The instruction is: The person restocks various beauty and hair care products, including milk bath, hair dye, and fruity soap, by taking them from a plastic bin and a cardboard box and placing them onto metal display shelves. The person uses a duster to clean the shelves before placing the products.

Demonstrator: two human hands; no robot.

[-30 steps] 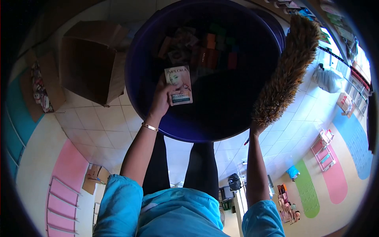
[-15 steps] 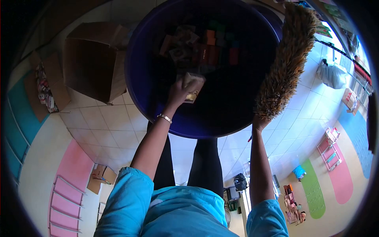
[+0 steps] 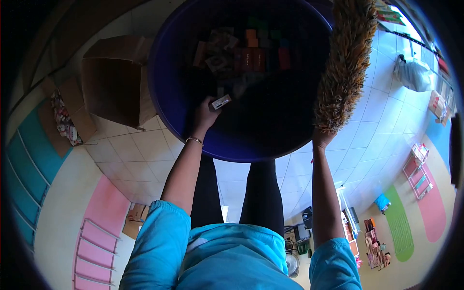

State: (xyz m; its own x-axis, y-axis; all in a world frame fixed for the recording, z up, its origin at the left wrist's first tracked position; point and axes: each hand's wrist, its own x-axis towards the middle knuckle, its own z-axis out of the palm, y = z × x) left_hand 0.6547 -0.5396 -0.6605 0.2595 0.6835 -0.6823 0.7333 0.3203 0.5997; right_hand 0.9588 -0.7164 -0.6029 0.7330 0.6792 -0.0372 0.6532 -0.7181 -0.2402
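Observation:
Inside a large round purple tub (image 3: 166,104), my left hand (image 3: 207,113) is closed on a small box (image 3: 221,102), tilted so a narrow pale face shows. My right hand (image 3: 323,137) grips the lower end of a brown feather duster (image 3: 345,67), which stands up along the tub's right rim. Deeper in the dark tub lie red boxes (image 3: 250,60), orange boxes (image 3: 252,38), green boxes and several pale packets (image 3: 217,63).
An open cardboard box (image 3: 116,87) stands left of the tub, with another holding small packages (image 3: 65,118) farther left. A white plastic bag (image 3: 414,75) lies on the tiled floor at right. Wall racks (image 3: 99,246) are at lower left.
My left hand has moved a little left, and the small box has turned from its broad face to a narrow side. The duster and tub have shifted slightly left and up in view.

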